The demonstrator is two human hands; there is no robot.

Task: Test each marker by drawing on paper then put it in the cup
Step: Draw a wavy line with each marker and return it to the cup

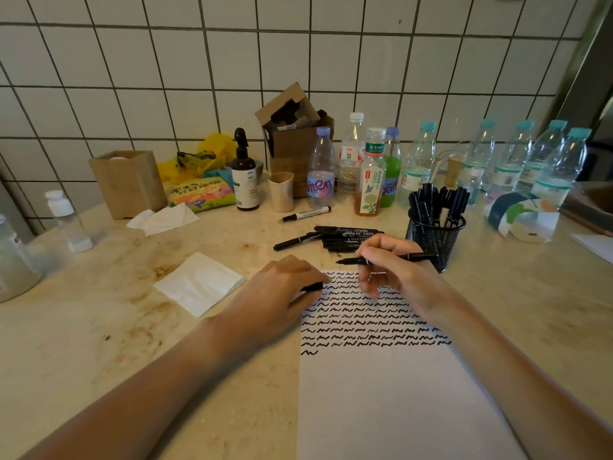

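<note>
A white sheet of paper (391, 400) lies on the counter, its upper half covered with rows of black squiggles. My right hand (388, 267) pinches an uncapped black marker (414, 256) held level just above the paper's top edge, tip pointing left. My left hand (282, 287) rests at the paper's top left corner and grips a black cap (313, 287). A pile of black markers (345, 237) lies behind the hands, with one white-barrelled marker (306, 214) apart. The black mesh cup (434, 237) at the right holds several markers.
Several plastic bottles (418, 164) line the tiled wall, beside a cardboard box (292, 141), a paper cup (281, 191), a pump bottle (244, 174) and a snack bag (199, 194). A folded napkin (199, 283) lies left of the paper.
</note>
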